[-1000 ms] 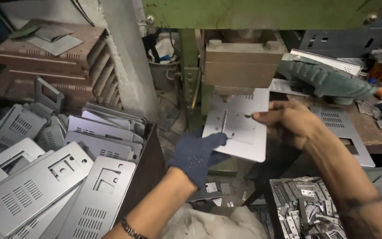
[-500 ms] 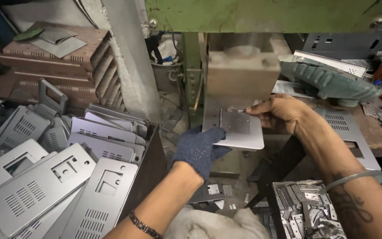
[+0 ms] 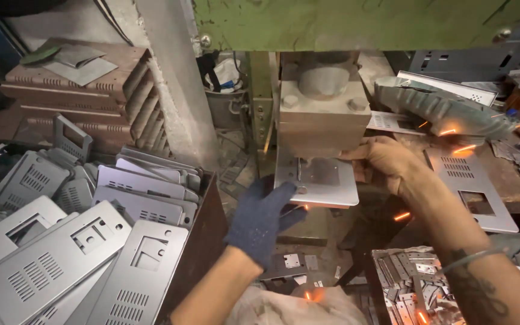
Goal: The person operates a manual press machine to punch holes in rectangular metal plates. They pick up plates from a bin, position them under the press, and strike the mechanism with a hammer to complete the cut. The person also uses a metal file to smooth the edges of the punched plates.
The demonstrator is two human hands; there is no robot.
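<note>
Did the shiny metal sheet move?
Yes. The metal sheet slid away from the person, in under the press block, held by both hands.

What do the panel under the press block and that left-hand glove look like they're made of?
Panel: thin sheet metal by the look, pale grey matte finish, crisp punched cutout, flat sharp edges. Glove on the left hand: dark blue knitted fabric, visible weave, probably cotton or a blend. The right hand holding the panel's edge is bare.

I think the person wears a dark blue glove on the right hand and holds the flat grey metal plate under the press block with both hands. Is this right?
Not quite: the dark blue glove is on the left hand, and the right hand is bare. The head view shows this. Both hands do hold the flat grey metal plate under the press block.
</note>
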